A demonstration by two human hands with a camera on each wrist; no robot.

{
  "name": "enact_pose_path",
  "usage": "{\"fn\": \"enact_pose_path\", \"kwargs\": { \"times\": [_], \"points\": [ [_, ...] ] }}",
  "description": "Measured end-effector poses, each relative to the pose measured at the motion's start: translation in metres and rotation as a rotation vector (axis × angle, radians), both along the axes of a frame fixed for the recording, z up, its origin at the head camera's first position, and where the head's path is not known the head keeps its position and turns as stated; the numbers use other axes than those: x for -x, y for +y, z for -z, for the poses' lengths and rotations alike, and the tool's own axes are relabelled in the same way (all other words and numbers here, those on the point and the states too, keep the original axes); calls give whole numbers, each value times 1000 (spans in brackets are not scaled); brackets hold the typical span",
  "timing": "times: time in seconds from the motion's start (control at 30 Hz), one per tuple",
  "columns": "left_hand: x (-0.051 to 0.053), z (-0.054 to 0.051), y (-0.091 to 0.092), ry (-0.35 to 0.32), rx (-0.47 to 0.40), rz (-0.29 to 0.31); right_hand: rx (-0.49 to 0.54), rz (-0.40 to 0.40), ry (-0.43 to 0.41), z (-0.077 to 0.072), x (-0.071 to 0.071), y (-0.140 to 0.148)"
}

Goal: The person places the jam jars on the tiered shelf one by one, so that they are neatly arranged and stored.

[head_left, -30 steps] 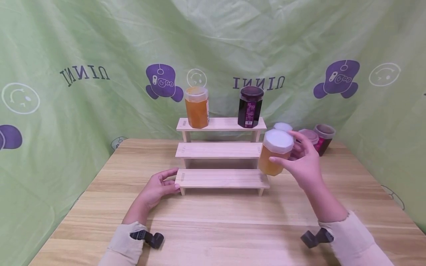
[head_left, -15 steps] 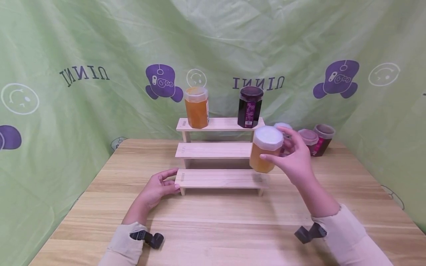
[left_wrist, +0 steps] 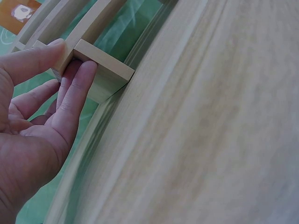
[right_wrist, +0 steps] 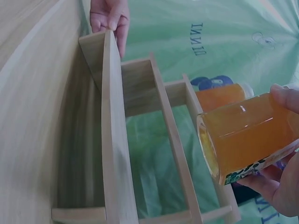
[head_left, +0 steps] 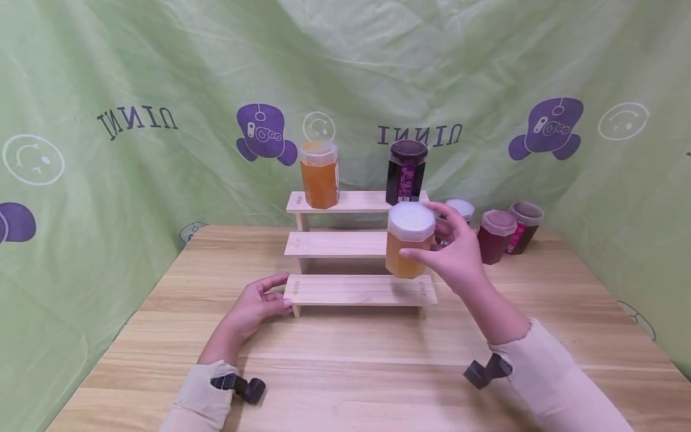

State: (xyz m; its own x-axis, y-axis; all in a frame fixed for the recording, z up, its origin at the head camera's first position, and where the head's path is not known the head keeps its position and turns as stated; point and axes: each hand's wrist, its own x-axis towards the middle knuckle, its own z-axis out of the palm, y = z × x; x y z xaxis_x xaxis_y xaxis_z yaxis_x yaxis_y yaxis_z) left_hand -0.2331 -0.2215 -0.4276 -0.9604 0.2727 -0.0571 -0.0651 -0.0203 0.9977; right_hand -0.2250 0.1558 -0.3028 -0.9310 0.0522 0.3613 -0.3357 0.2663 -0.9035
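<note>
My right hand grips a jar of amber honey or jam with a white lid. The jar is upright in the air, above and in front of the right part of a three-step wooden display stand. In the right wrist view, the bottom of this jar is off the boards. My left hand holds the left end of the lowest step. In the left wrist view, the thumb lies on the board's end and fingertips are under it.
An orange jar and a dark purple jar stand on the top step. On the table, right of the stand, are a red jar, a dark jar and a partly hidden white-lidded jar. A green printed cloth hangs behind.
My right hand has carried the amber jar leftward, from beside the stand's right edge to over its right part. The red jar shows more fully now. My left hand has stayed still.
</note>
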Motion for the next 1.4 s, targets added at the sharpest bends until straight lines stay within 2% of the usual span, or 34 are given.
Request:
{"fn": "enact_pose_path", "kwargs": {
  "times": [0.37,0.83,1.13,1.4],
  "points": [
    [1,0,0,-8,-3,-17,57,-105,-14,0,6,-23],
    [0,1,0,3,0,-5,34,-143,-12,-7,12,-44],
    [1,2,1,-1,-6,-6,36,-187,-44,-11,22,-59],
    [1,2,-1,2,-10,3,56,-265,-14,-8,33,-71]
  ]
}}
